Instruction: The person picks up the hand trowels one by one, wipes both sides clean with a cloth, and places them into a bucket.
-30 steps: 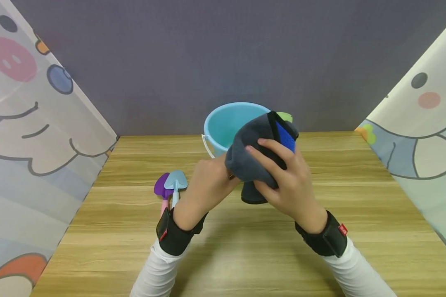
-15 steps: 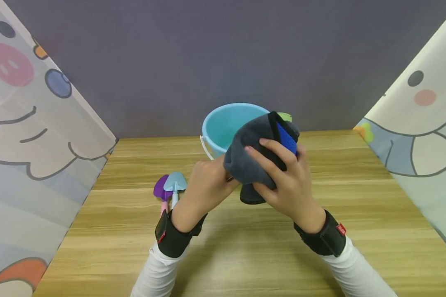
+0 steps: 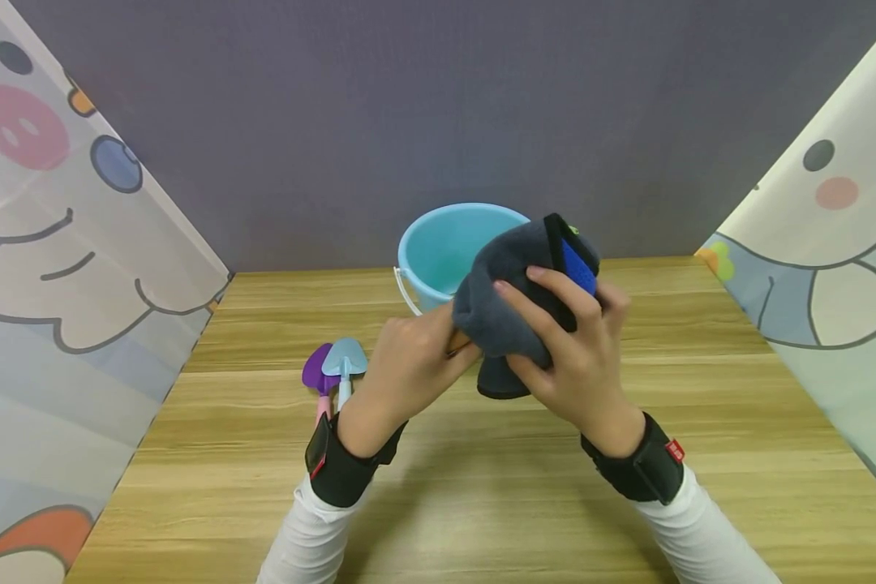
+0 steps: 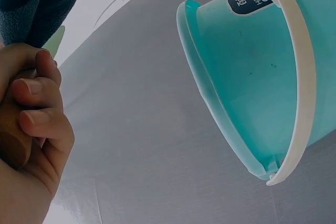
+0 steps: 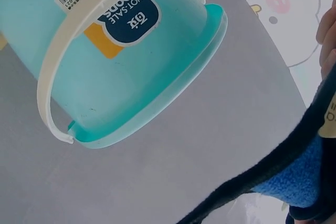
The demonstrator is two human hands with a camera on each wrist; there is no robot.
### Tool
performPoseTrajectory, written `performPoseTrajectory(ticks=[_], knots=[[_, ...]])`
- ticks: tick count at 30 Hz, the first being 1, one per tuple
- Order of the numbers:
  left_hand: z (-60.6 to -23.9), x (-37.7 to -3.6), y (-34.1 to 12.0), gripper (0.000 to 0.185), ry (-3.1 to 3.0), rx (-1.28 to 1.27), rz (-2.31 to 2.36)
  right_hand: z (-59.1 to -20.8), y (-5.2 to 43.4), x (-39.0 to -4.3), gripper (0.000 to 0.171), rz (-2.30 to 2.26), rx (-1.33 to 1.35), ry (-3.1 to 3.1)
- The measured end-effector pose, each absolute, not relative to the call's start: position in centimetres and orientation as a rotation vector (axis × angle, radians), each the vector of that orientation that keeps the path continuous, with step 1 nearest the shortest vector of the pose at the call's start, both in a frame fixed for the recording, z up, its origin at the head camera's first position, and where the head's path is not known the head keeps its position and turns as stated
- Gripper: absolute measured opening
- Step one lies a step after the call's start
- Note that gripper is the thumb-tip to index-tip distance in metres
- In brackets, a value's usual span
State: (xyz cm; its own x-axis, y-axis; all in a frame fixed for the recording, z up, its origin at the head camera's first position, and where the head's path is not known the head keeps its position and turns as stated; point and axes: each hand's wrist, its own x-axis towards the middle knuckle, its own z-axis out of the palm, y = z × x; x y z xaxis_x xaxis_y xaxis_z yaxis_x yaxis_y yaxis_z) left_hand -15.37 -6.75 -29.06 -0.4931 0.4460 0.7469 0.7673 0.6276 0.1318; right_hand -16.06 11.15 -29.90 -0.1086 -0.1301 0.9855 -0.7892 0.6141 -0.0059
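My left hand [image 3: 409, 357] grips a brown, wooden-looking handle [image 4: 13, 140], whose rounded end shows in the left wrist view. The rest of that item is hidden under a dark grey cloth [image 3: 507, 251] with black edging and a blue side. My right hand [image 3: 577, 349] holds the cloth bunched, its fingers spread over the top. A small bit of green [image 3: 573, 230] shows at the cloth's far corner; I cannot tell what it belongs to. Both hands are raised in front of a light blue bucket [image 3: 438, 243], which stands upright with its white handle [image 4: 306, 77] hanging down.
A purple toy shovel [image 3: 314, 369] and a light blue toy shovel [image 3: 345, 357] lie overlapping to the left of my left hand. The wooden table [image 3: 701, 405] ends at a grey back wall [image 3: 336, 146]. Cartoon-printed panels [image 3: 839, 268] stand on both sides.
The cloth and my right hand have shifted slightly to the right. The green bit behind the cloth is now mostly covered. My left hand has barely moved; bucket and shovels stay put.
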Motion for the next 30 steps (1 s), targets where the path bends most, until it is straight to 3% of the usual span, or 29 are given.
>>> performPoseTrajectory(ticks=[13,30], knots=[[-28.9,-15.3,-6.6,0.012,-2.148,-0.937,-0.567,-29.7,11.9,-16.3,0.032,0.763,0.708,-1.594],[-28.9,-15.6,-6.8,0.016,-2.109,-0.926,-0.549,-28.7,12.4,-16.4,0.039,0.871,0.525,-1.586]])
